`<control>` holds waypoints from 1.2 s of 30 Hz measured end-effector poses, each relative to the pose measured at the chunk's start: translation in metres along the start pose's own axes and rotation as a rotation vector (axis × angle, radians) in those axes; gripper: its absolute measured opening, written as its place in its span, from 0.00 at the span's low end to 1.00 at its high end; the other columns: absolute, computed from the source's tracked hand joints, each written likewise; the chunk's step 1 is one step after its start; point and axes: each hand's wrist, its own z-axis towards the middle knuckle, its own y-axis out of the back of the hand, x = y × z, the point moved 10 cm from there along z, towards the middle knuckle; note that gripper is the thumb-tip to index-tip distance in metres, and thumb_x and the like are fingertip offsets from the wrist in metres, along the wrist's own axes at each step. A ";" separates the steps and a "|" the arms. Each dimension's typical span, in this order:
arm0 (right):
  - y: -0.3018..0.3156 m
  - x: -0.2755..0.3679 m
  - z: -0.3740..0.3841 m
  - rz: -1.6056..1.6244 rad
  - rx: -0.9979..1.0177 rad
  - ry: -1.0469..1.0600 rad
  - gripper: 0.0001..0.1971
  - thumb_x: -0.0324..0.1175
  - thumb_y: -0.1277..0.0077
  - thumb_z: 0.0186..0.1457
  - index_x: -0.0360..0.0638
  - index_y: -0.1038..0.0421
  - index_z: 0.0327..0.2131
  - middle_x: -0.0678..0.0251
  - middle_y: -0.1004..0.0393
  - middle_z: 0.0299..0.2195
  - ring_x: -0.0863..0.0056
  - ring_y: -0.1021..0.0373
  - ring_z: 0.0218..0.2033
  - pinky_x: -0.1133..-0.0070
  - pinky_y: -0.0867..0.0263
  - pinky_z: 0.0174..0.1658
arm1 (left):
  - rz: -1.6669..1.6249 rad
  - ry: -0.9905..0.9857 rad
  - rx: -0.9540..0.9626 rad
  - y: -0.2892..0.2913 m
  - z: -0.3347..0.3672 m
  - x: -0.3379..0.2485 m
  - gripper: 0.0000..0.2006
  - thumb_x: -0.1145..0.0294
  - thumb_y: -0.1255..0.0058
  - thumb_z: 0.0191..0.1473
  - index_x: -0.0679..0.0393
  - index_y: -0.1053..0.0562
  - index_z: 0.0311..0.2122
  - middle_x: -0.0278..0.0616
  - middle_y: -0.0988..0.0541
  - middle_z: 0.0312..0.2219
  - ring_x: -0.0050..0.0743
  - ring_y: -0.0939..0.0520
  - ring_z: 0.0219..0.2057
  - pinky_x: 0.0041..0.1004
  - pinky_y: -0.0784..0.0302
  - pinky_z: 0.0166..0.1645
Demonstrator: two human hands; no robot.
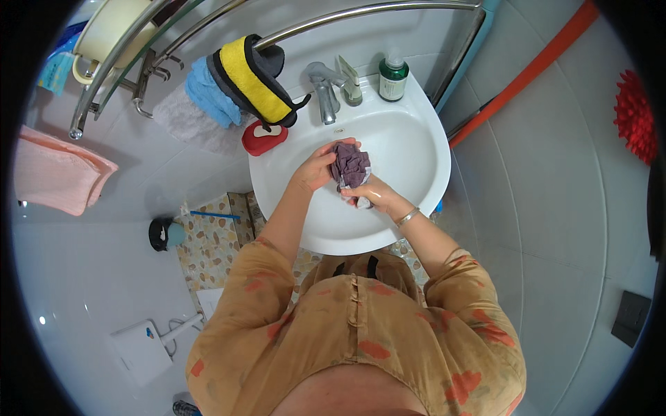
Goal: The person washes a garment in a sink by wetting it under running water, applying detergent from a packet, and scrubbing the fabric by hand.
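A purple cloth (350,165) is bunched in both hands above the middle of the white sink (345,247), well inside its rim. The left hand (318,169) is closed around the cloth's left and far side, fingers curled behind it; the right hand (374,194) grips its near side, where a whitish part sticks out. Bare white basin shows between the hands and the sink's right edge, and a broad strip of it between them and the curved front edge. The far edge is more crowded: a grey faucet (326,97) reaches toward the basin, a pale tube (352,93) stands just beside it, and a green bottle (393,75) stands near the far right corner. A red soap dish (264,141) sits at the far left corner. The bottle's pale label carries print too small to read.
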 end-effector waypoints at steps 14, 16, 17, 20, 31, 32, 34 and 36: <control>-0.064 0.008 -0.019 0.654 0.273 -0.230 0.15 0.39 0.46 0.45 0.43 0.36 0.35 0.67 0.35 0.22 0.81 0.39 0.18 0.86 0.46 0.17 | 0.108 0.013 -0.055 -0.022 -0.009 -0.016 0.16 0.59 0.59 0.55 0.56 0.37 0.19 0.34 0.34 0.11 0.27 0.30 0.20 0.26 0.33 0.27; -0.047 -0.010 -0.007 0.438 0.065 -0.286 0.10 0.32 0.45 0.43 0.44 0.34 0.31 0.70 0.33 0.24 0.82 0.39 0.17 0.85 0.44 0.18 | 0.243 0.041 -0.202 -0.005 -0.006 -0.005 0.18 0.57 0.58 0.55 0.55 0.38 0.18 0.34 0.36 0.10 0.26 0.31 0.18 0.25 0.34 0.26; -0.046 -0.017 0.003 0.444 0.067 -0.285 0.10 0.32 0.45 0.43 0.44 0.34 0.31 0.70 0.33 0.24 0.82 0.39 0.17 0.85 0.44 0.18 | 0.382 0.058 -0.350 0.010 -0.007 -0.004 0.19 0.55 0.58 0.55 0.54 0.39 0.17 0.33 0.37 0.09 0.26 0.33 0.16 0.24 0.35 0.25; -0.016 -0.037 0.032 0.207 -0.153 -0.095 0.15 0.31 0.45 0.39 0.42 0.33 0.34 0.68 0.29 0.27 0.73 0.32 0.28 0.78 0.37 0.32 | 0.539 0.007 -0.569 0.028 -0.004 -0.003 0.20 0.53 0.57 0.54 0.56 0.37 0.17 0.33 0.37 0.10 0.24 0.35 0.13 0.24 0.37 0.20; 0.011 -0.010 0.020 -0.728 -0.432 -0.042 0.21 0.40 0.45 0.41 0.37 0.36 0.36 0.55 0.27 0.27 0.58 0.30 0.32 0.69 0.34 0.34 | 0.291 -0.194 -0.971 0.087 -0.035 0.029 0.18 0.57 0.53 0.53 0.58 0.33 0.18 0.38 0.30 0.15 0.25 0.30 0.17 0.26 0.33 0.24; 0.012 -0.008 0.015 -0.787 -0.438 -0.091 0.24 0.41 0.44 0.40 0.38 0.38 0.39 0.55 0.27 0.28 0.56 0.30 0.33 0.68 0.35 0.35 | 0.180 -0.221 -0.959 0.088 -0.039 0.031 0.16 0.58 0.53 0.53 0.59 0.31 0.21 0.38 0.29 0.17 0.26 0.28 0.20 0.26 0.31 0.26; 0.008 -0.003 0.011 -0.784 -0.436 -0.026 0.26 0.42 0.42 0.39 0.39 0.39 0.41 0.54 0.28 0.29 0.58 0.30 0.34 0.68 0.35 0.37 | 0.154 -0.207 -0.921 0.077 -0.049 0.028 0.14 0.59 0.54 0.53 0.60 0.30 0.27 0.39 0.27 0.21 0.28 0.26 0.24 0.26 0.29 0.29; 0.006 -0.001 0.004 -0.778 -0.441 0.040 0.29 0.42 0.41 0.38 0.41 0.41 0.42 0.53 0.29 0.30 0.59 0.31 0.34 0.68 0.35 0.38 | 0.094 -0.113 -0.743 0.067 -0.058 0.037 0.19 0.55 0.58 0.55 0.60 0.33 0.45 0.41 0.26 0.36 0.31 0.24 0.35 0.28 0.27 0.40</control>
